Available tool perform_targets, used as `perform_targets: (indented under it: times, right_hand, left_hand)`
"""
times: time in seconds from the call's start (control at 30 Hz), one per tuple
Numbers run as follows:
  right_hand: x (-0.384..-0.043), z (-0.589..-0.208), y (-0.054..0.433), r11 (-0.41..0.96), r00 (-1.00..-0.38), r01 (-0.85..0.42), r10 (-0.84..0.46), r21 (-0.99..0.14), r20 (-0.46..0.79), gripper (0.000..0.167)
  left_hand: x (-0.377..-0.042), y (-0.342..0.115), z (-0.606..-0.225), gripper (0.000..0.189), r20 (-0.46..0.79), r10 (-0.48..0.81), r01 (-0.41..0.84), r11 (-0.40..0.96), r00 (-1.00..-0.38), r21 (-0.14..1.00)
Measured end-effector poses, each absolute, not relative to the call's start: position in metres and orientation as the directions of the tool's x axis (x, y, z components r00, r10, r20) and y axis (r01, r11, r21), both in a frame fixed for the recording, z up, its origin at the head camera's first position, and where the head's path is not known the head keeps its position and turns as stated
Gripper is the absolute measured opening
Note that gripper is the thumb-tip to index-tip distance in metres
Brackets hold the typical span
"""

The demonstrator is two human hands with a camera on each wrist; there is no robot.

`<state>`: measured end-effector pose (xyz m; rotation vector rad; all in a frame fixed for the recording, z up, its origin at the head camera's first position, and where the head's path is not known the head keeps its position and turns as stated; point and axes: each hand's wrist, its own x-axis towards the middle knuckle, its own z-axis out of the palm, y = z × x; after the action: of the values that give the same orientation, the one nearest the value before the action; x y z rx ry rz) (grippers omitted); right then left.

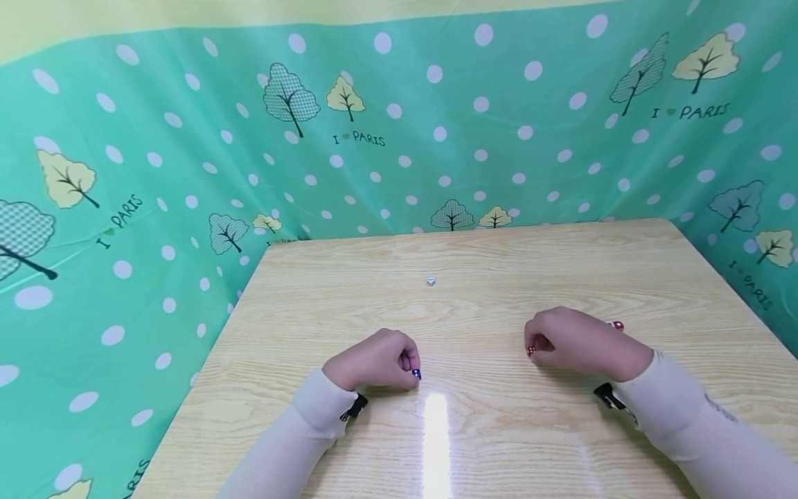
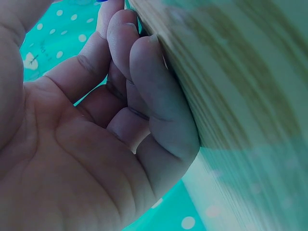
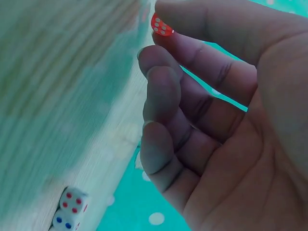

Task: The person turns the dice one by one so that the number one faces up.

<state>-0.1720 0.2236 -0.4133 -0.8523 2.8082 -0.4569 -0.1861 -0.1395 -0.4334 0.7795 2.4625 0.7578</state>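
Low over the wooden table, my left hand (image 1: 380,360) pinches a small blue die (image 1: 416,375) between thumb and forefinger. Its other fingers (image 2: 159,101) curl in beside the tabletop, and only a sliver of blue shows at the top of the left wrist view. My right hand (image 1: 567,339) holds a red die (image 3: 161,25) with white dots between thumb and forefinger, at or just above the table. Partly hidden behind the right wrist, another red die (image 1: 618,326) lies beside something white. A white die (image 1: 431,281) sits alone farther back, between the hands.
In the right wrist view, a white die with red dots (image 3: 73,200) touches a white die with blue dots (image 3: 62,220) on the table. A green dotted cloth (image 1: 436,138) hangs behind the wooden table (image 1: 349,277) and along its sides. Light glares off the front.
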Motion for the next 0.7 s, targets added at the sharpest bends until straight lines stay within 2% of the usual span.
perform_targets:
  times: [0.37,0.7]
  right_hand:
    - [-0.148,-0.414,0.21,0.691,-0.74,-0.609,-0.672,-0.388,-0.036,0.019]
    - [-0.139,-0.416,0.198,0.662,-0.717,-0.633,-0.697,-0.401,-0.018,0.021]
  left_hand:
    - [-0.185,-0.138,-0.432,0.015,-0.234,0.629,0.39,0.687,-0.741,0.613]
    - [-0.185,-0.139,-0.431,0.014,-0.247,0.626,0.383,0.693,-0.739,0.61]
